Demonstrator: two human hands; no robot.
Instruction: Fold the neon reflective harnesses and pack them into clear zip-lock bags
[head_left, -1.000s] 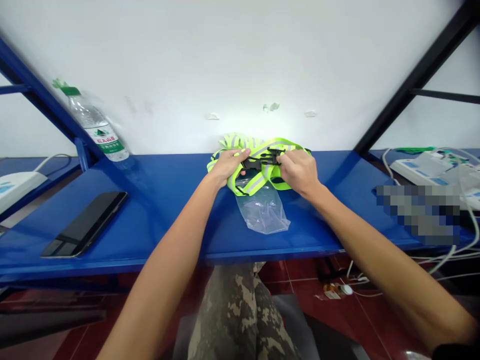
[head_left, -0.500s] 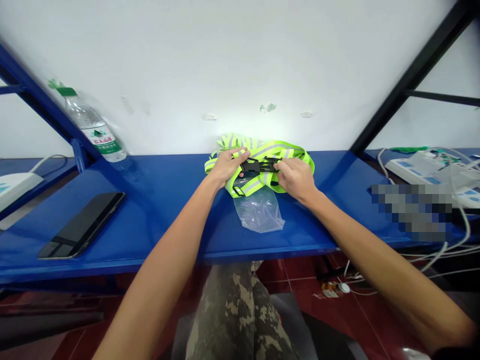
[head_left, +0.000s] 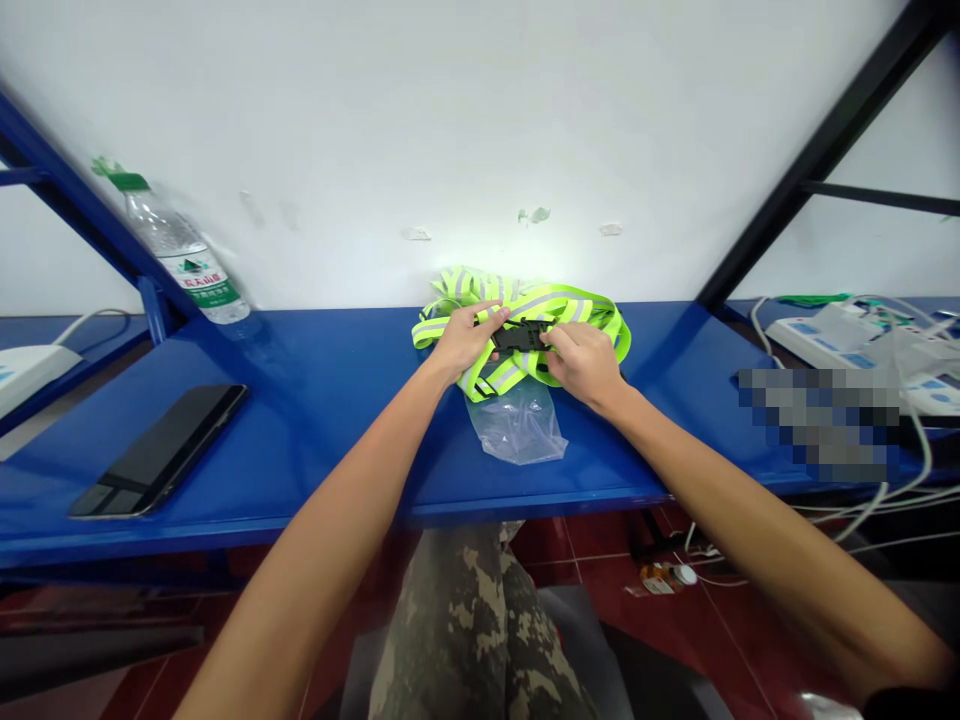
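Note:
A neon-yellow reflective strap vest (head_left: 577, 310) with grey stripes lies bunched at the back of a blue shelf (head_left: 345, 400), against a white wall. A black plastic buckle (head_left: 519, 336) sits in its middle. My left hand (head_left: 465, 340) pinches the buckle's left end and the strap there. My right hand (head_left: 581, 362) grips the buckle's right end, fingers closed. The two buckle halves meet between my hands. A clear plastic bag (head_left: 517, 425) lies under the vest, toward me.
A dark phone (head_left: 157, 450) lies flat at the shelf's left. A water bottle (head_left: 180, 250) leans against the blue frame behind it. White power strips with cables (head_left: 862, 335) sit at the right, near a blurred patch. My camouflage-trousered knee (head_left: 472, 620) is below the shelf edge.
My hands have drawn closer together. The two buckle halves, apart a second ago, now sit joined between them. The vest has shifted slightly.

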